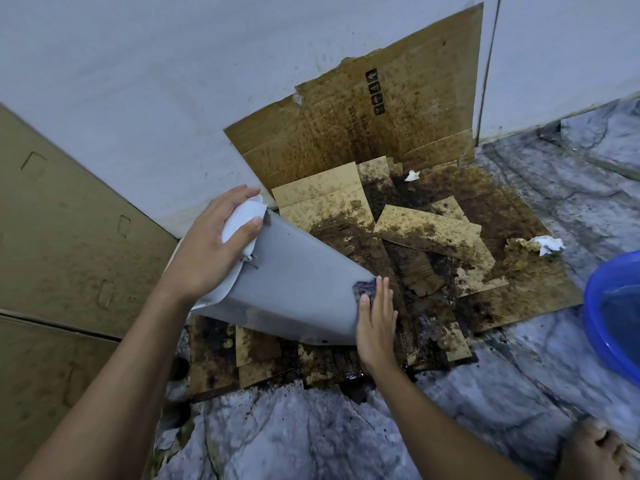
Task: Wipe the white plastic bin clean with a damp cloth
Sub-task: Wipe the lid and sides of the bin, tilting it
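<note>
Pressing cloth (pixel 364 288) to bin (pixel 294 285), right grip (pixel 376 322) flat

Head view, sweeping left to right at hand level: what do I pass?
From the left: brown cardboard box → left hand gripping the rim → white bin → right hand pressing the cloth against the bin's base → crumpled tissue → blue basin.
</note>
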The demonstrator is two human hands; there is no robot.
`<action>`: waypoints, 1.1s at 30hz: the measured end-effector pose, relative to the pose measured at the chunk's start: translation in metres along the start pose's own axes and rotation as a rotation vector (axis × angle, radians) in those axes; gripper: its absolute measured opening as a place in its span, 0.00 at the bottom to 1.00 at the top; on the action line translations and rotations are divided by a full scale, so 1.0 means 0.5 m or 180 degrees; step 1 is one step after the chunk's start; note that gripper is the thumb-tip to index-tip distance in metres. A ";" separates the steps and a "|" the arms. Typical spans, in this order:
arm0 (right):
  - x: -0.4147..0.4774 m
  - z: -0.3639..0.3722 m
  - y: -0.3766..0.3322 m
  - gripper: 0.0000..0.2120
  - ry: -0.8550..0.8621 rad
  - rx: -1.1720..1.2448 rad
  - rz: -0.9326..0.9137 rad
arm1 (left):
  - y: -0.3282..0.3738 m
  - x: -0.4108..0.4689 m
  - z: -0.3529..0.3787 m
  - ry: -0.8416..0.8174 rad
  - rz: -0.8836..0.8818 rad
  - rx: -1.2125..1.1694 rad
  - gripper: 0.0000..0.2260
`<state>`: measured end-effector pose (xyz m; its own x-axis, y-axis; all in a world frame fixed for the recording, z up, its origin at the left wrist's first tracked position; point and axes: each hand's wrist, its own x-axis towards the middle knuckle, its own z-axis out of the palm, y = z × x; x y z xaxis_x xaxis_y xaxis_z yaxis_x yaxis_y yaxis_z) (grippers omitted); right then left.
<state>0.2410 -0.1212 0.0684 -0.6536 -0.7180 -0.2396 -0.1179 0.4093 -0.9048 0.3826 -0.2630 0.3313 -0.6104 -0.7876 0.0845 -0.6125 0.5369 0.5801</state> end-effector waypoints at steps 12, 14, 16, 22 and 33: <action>-0.034 0.014 -0.188 0.29 -0.0383 -0.0122 -0.0997 | 0.010 0.002 0.009 0.0040 0.0046 0.0055 0.18; -0.038 0.015 -0.224 0.28 -0.0492 -0.0135 -0.1201 | 0.011 0.001 0.010 0.0050 0.0038 0.0048 0.18; -0.037 0.014 -0.251 0.28 -0.0636 -0.0066 -0.1221 | 0.009 0.000 0.009 0.0060 0.0034 0.0039 0.18; -0.024 0.008 -0.281 0.28 -0.0730 -0.0165 -0.1358 | 0.013 -0.002 0.014 0.0078 0.0090 0.0035 0.17; -0.006 -0.019 -0.273 0.32 -0.0431 -0.0448 -0.1623 | 0.007 0.003 0.025 0.0091 0.0197 0.0147 0.20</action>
<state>0.2522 -0.1697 0.1960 -0.3862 -0.9074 0.1657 -0.4997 0.0549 -0.8644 0.3733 -0.2586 0.3235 -0.6337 -0.7603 0.1426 -0.5969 0.5979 0.5350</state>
